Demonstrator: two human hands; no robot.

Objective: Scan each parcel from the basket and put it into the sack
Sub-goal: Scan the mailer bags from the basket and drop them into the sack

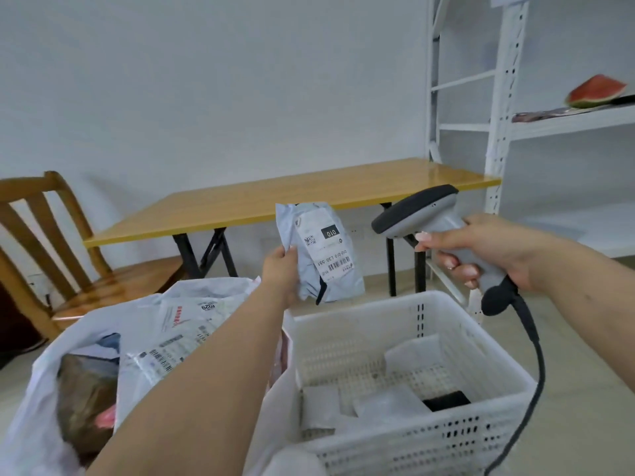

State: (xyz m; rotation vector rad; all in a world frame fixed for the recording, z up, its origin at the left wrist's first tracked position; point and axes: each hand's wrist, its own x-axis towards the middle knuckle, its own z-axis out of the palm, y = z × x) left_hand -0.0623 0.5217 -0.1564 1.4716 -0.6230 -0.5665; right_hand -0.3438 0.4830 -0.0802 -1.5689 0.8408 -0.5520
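Your left hand pinches pale grey plastic mailer parcel by edge, label facing you, above white perforated plastic basket. Your right hand grips grey handheld barcode scanner, aimed at parcel. White sack of parcels sits left, touching basket.

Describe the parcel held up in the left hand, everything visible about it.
The parcel is a soft, pale grey-blue plastic mailer, crumpled and creased, with a dark strip showing at its lower edge. A white shipping label faces the camera, turned sideways, with a QR code, a barcode and a black box reading 010. It hangs roughly upright in the air above the far rim of the white basket. The left hand pinches its left edge; nothing else touches it. The scanner points toward it.
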